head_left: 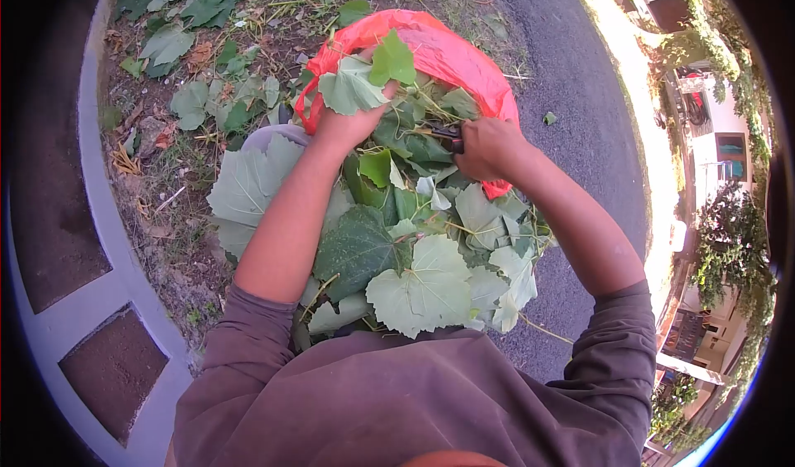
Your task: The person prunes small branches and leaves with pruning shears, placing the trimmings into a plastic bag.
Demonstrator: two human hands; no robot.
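Observation:
A red plastic bag [422, 40] gapes around cut leafy stems, with a heap of large lobed leaves [418, 285] in front of my body. My left hand [358, 126] reaches to the bag's left side, its fingers closed on a leafy stem; a pale leaf [349, 88] and a bright green leaf [392, 60] cover most of the fingers. At the bag's right edge my right hand [490, 149] is wrapped round dark-handled pruning shears [450, 138], which point left into the stems. The blades are largely hidden among the foliage.
Part of a pale rounded rim [277, 134] shows under the leaves on the left. More cut leaves [168, 45] lie on the soil at upper left. A concrete curb [124, 289] runs along the left, and an asphalt road [571, 78] along the right, with buildings beyond.

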